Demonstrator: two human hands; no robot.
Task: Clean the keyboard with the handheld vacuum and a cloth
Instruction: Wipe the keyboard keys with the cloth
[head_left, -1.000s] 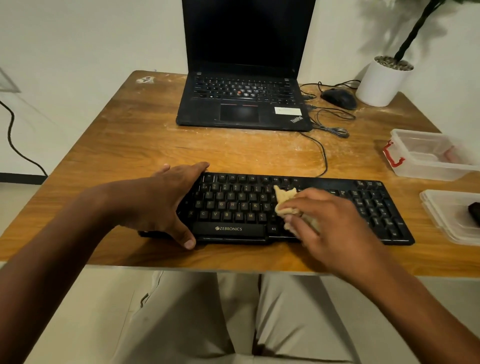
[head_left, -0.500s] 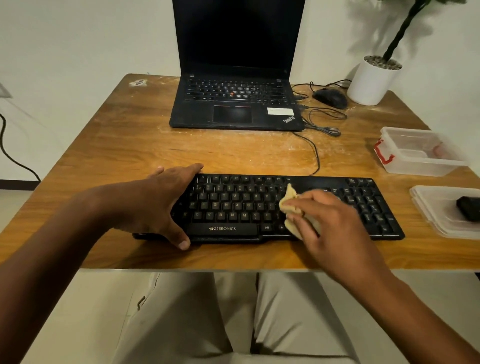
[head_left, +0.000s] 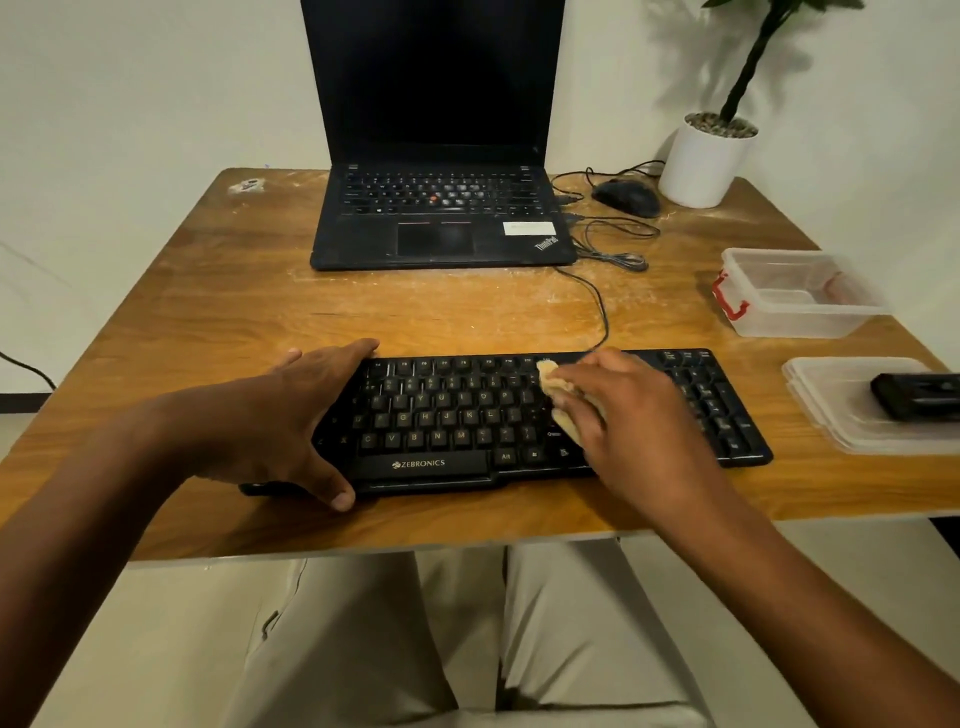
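Cloth (head_left: 558, 387) moved up keyboard (head_left: 447, 415) | right hand (head_left: 628, 415) clutches, mostly hides it | left hand (head_left: 291, 415) flat

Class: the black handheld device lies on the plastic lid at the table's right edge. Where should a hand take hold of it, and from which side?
Grip the black device across its narrow sides, coming from above. It lies flat and long on the lid, its top uncovered; its right end is out of frame.

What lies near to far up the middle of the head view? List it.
Black Zebronics keyboard → bare stretch of the wooden table → open black ThinkPad laptop.
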